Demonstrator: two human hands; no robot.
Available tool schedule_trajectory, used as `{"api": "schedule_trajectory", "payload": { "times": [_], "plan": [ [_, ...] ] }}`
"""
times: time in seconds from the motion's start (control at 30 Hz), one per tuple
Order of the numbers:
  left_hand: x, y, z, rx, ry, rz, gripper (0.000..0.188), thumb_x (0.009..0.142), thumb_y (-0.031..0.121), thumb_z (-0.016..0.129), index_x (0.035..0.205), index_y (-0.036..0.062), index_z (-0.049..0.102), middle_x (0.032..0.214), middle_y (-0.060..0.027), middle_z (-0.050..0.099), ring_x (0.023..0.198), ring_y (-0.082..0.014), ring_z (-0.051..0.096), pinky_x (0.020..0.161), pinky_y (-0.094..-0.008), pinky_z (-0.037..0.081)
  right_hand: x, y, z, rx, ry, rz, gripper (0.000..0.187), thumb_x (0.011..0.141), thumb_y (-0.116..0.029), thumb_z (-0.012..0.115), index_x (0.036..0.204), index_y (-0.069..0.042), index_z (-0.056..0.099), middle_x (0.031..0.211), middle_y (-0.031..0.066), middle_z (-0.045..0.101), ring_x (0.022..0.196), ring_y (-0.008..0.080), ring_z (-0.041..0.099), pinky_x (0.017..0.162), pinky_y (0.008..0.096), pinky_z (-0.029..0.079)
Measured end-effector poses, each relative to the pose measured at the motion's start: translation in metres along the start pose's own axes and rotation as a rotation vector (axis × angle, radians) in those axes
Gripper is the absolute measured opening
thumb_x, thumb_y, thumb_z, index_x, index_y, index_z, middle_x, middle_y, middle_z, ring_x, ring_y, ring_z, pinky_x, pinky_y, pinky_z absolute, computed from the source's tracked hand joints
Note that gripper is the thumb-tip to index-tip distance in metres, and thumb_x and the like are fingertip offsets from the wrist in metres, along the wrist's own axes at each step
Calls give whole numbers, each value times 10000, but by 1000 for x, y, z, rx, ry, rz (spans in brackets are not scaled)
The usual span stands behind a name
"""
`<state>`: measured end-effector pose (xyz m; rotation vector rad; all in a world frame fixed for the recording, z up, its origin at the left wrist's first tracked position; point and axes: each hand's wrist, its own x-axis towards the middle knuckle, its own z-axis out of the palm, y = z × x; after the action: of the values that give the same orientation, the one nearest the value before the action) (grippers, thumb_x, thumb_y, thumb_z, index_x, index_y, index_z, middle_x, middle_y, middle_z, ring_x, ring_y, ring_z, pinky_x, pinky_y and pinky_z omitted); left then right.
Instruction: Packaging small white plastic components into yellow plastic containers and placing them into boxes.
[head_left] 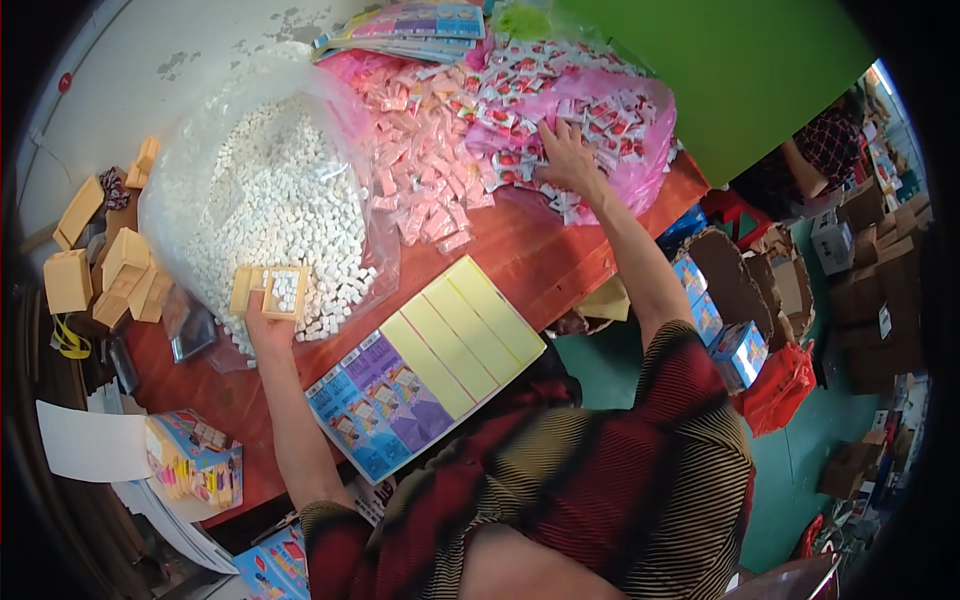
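My left hand (264, 325) holds a small wooden tray (270, 290) with white cubes in its compartments, at the near edge of a clear plastic bag full of small white cubes (265, 190). My right hand (566, 158) reaches far across the red wooden table (545, 265), fingers spread on a heap of small red-and-white wrapped packets (560, 95) lying on pink plastic. Between the two heaps lies a pile of pink wrapped pieces (420, 170). A flat printed card (425, 365) with yellow strips and a blue-purple picture part lies in front of me.
Several wooden trays (125, 275) are stacked at the left. Filled colourful packages (195, 460) and white sheets lie at the near left. A green board (740, 70) stands at the back right. Cardboard boxes (880, 290) and another person (825, 150) are on the right.
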<state>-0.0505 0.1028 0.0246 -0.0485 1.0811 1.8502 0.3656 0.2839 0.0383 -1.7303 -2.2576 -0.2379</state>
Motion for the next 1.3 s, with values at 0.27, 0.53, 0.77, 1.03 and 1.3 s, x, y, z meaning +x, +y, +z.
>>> {"api": "schedule_trajectory", "payload": {
  "times": [0.27,0.53,0.77,1.03,1.3],
  "plan": [
    [1,0,-3,-16,38,-3,340,828,183,350,1125,24,396,1108,-131,458,1021,-272,442,871,-429,359,-17,-14,14,133,88,-203,377,590,-31,552,956,-76,473,875,120,479,790,300,481,657,396,396],
    [-5,-5,3,-63,14,-12,342,841,202,341,1129,27,394,1118,-136,449,1034,-277,432,880,-444,349,-48,-60,10,402,14,-285,597,600,-63,598,1151,-64,368,903,135,485,834,292,471,719,372,391],
    [-1,-3,-8,-88,-57,-23,350,836,199,339,1139,29,382,1114,-135,452,1028,-280,440,870,-452,357,-54,-78,-16,604,-26,-466,518,659,-111,606,1138,-79,411,1046,168,448,960,306,450,792,347,390],
    [-12,-6,-6,-93,-53,-15,327,812,164,374,1108,29,412,1081,-117,479,999,-265,464,848,-433,381,17,-68,-60,923,-123,-285,176,742,-114,530,881,-12,572,741,124,594,676,218,578,615,282,446],
    [-8,-5,-31,-111,-147,-78,344,835,239,395,1118,44,406,1089,-107,474,1008,-258,455,855,-433,368,163,-7,-21,617,217,-120,179,729,-65,462,844,22,568,693,163,578,638,228,567,580,302,432]
  ]
}}
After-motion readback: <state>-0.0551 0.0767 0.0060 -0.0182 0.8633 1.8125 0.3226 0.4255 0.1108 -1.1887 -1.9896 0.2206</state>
